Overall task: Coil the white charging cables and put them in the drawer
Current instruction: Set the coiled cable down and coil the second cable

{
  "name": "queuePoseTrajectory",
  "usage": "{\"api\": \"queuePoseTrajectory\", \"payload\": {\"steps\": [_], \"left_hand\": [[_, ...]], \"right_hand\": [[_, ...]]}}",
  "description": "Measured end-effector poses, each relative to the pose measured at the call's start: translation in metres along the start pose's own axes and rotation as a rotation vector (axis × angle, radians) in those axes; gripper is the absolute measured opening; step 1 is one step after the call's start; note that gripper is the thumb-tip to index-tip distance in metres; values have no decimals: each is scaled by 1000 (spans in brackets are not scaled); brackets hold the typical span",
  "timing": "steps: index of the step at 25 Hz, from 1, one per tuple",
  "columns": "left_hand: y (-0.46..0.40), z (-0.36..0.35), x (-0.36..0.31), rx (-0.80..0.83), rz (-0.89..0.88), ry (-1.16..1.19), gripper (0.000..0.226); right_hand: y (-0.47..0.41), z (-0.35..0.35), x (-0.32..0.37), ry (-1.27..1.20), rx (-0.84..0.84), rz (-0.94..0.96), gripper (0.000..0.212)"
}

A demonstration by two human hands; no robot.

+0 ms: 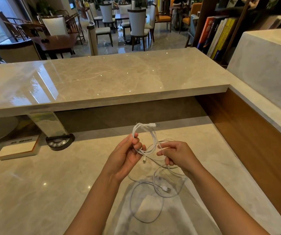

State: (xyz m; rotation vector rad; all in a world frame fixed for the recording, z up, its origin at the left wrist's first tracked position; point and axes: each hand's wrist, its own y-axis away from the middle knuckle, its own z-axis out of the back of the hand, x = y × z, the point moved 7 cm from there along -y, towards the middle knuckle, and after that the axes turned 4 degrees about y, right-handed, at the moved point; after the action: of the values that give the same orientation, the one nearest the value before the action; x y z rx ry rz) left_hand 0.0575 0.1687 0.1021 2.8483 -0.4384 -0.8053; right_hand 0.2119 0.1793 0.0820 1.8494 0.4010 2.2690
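Observation:
My left hand [129, 154] grips a partly coiled white charging cable [152, 135] above the marble desk; its USB plug sticks out at the top right of the loops and a small plug dangles below my fingers. My right hand [175, 154] pinches a loose strand of white cable just right of the coil. A second white cable [147, 203] lies uncoiled on the desk below my hands, in wide loops with its USB plug near the middle. No drawer is in view.
A raised marble counter [102, 78] runs across in front of the desk [43, 184]. A round socket panel [60, 142] and a thin white board [19, 148] sit at the left. A wooden side panel [255, 141] borders the right. Chairs and bookshelves stand beyond.

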Motion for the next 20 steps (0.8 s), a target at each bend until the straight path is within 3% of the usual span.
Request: {"api": "queuePoseTrajectory", "payload": {"steps": [3, 8, 10, 13, 15, 17, 20], "left_hand": [[0, 2, -3, -10, 0, 22, 19], [0, 7, 8, 14, 20, 144, 5], [0, 9, 11, 54, 36, 207, 26], [0, 8, 14, 75, 72, 210, 34], [0, 5, 18, 43, 105, 188, 28], [-1, 6, 20, -26, 101, 151, 7], [-4, 7, 18, -99, 72, 94, 9]], "right_hand": [[4, -4, -2, 2, 72, 49, 22], [6, -12, -18, -146, 141, 40, 20], [5, -16, -22, -268, 163, 9, 19], [6, -20, -19, -283, 195, 46, 16], [8, -19, -7, -155, 186, 155, 15], [11, -20, 9, -41, 157, 262, 19], [20, -21, 21, -117, 143, 337, 40]]}}
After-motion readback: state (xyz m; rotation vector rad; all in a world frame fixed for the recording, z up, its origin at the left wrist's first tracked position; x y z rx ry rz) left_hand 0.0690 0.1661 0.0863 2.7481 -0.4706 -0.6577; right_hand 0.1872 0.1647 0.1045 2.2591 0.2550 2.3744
